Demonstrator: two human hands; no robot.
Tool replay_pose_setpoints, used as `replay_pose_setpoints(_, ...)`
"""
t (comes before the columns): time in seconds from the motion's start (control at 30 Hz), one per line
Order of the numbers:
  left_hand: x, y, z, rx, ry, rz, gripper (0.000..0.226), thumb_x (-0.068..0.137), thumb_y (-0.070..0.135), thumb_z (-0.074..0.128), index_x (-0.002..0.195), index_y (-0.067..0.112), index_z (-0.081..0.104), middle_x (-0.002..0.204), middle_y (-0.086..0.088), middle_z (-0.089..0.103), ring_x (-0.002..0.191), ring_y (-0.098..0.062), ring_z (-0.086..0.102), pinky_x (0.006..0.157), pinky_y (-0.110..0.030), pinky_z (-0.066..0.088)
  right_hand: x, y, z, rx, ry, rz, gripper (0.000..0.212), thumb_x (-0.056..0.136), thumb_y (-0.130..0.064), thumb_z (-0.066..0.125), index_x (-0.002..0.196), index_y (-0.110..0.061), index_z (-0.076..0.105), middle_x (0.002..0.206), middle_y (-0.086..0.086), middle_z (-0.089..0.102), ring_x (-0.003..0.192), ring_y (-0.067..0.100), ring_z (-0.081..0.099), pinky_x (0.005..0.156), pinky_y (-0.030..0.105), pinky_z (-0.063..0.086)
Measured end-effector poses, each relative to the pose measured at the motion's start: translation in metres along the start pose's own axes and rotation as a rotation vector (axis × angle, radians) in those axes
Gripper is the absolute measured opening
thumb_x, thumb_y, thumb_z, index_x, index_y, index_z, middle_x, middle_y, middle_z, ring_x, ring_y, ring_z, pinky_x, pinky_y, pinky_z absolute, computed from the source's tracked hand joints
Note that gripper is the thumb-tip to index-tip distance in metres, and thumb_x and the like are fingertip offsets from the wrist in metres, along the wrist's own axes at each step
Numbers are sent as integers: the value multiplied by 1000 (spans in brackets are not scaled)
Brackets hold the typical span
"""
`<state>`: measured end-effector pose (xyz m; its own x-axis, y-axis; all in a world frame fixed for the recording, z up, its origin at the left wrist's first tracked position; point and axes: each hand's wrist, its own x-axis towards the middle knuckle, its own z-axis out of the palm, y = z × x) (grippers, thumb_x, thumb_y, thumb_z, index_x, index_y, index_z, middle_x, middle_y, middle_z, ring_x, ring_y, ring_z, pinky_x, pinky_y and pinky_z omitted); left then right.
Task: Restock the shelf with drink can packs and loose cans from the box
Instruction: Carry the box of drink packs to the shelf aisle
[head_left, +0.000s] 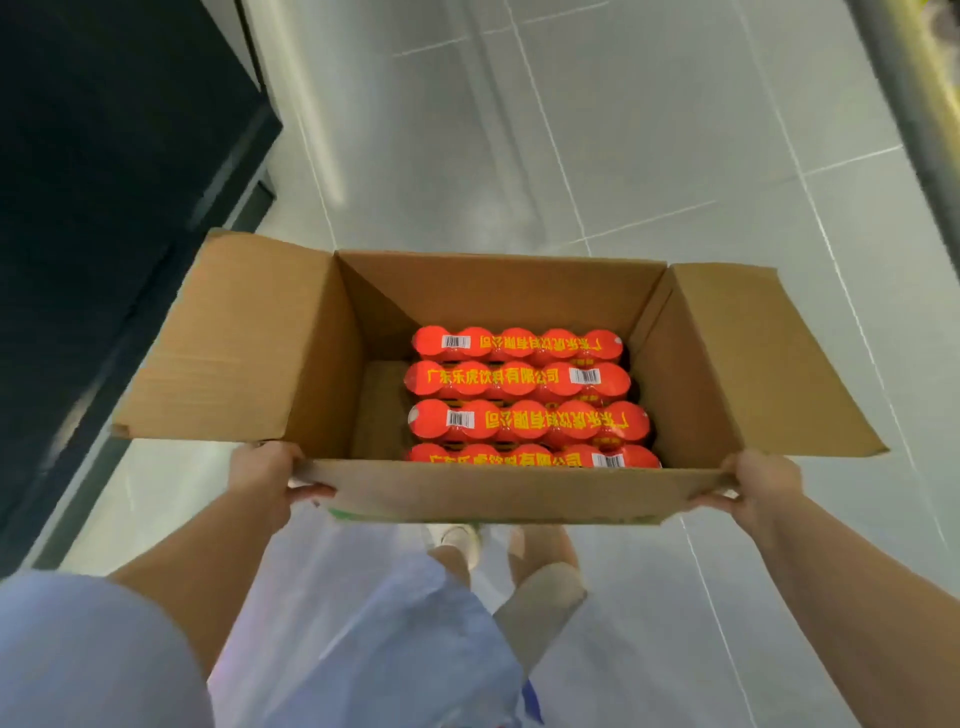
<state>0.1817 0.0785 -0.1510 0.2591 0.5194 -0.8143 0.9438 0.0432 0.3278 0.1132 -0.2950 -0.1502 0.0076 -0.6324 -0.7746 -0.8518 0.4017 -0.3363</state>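
an open cardboard box (498, 491) is held above a grey tiled floor (649, 156), in front of the person's body. the left hand (267, 475) is placed at the near left corner of the box, with the thumb laid along the near wall and the other fingers hidden under the box. the right hand (753, 486) is placed at the near right corner in the same way, the thumb on the near wall and the fingers curled under the edge. both hands are closed around the box and nothing else is held. the left flap (223, 338) and the right flap (763, 364) are spread outward. inside the box, four red shrink-wrapped can packs (524, 384) are laid in rows, touching each other, and are pushed toward the right side; a strip of bare box bottom is seen at their left. yellow printed characters and white barcode labels are seen on the wrapping. a dark cabinet (104, 208) is seen at the left of the floor. a light blue garment (363, 649) and a white shoe (460, 538) are seen below the box.
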Motion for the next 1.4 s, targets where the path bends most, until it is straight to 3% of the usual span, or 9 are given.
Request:
replay_pose_setpoints(0.13,-57,27,11,154,-81,171,27,86,-11,39,108,2,45,90,-14,45,104,-44,47,29,-33,49,-21,28,-77,203,19,71,17,84,14,37,85,-2,43,93,12,41,94,35,36,87,61,47)
replay_pose_setpoints(0.43,-210,22,128,458,-202,445,25,85,-14,37,99,5,42,93,-14,41,94,-41,41,25,-36,46,5,79,-243,473,74,211,14,85,11,35,90,-2,40,69,7,29,64,29,37,47,43,57)
replay_pose_setpoints(0.53,-273,-16,193,534,-219,513,38,85,-16,36,120,-1,42,115,-26,42,108,-43,41,34,-42,52,40,97,-318,518,113,228,15,83,12,35,77,0,42,68,8,30,87,38,43,83,61,49)
replay_pose_setpoints(0.67,-344,-71,268,557,-307,428,15,88,-11,31,94,1,37,75,-12,30,90,-35,36,17,-36,36,84,129,-407,527,120,255,10,81,13,36,83,4,40,67,10,32,117,48,43,94,65,39)
replay_pose_setpoints(0.83,-409,-121,365,733,-378,466,33,86,-12,32,114,2,43,120,-22,42,119,-43,37,64,-54,55,120,174,-501,675,227,344,26,83,15,31,103,2,42,69,11,32,87,45,46,85,62,46)
replay_pose_setpoints(0.97,-462,-158,440,860,-485,536,24,84,-14,34,69,5,38,75,-9,33,94,-37,36,32,-43,50,146,215,-558,808,247,438,17,84,7,38,97,-3,44,84,17,46,62,28,46,38,35,54)
replay_pose_setpoints(1.1,-517,-198,522,953,-530,619,26,83,-14,34,66,6,37,72,-8,31,91,-35,34,57,-54,56,167,224,-616,917,370,524,18,84,13,32,92,-1,38,72,11,33,71,36,37,89,62,45)
replay_pose_setpoints(1.17,-540,-218,564,996,-547,634,22,83,-14,34,70,3,39,75,-9,34,91,-35,34,37,-47,53,185,228,-642,929,390,562,18,85,15,31,95,1,35,81,15,38,94,46,40,93,65,40)
replay_pose_setpoints(1.4,-609,-282,669,1028,-541,635,15,88,-11,33,98,0,36,82,-10,37,119,-47,37,83,-63,46,270,245,-718,1023,428,661,21,88,12,31,103,-2,36,108,24,42,124,47,34,93,64,40)
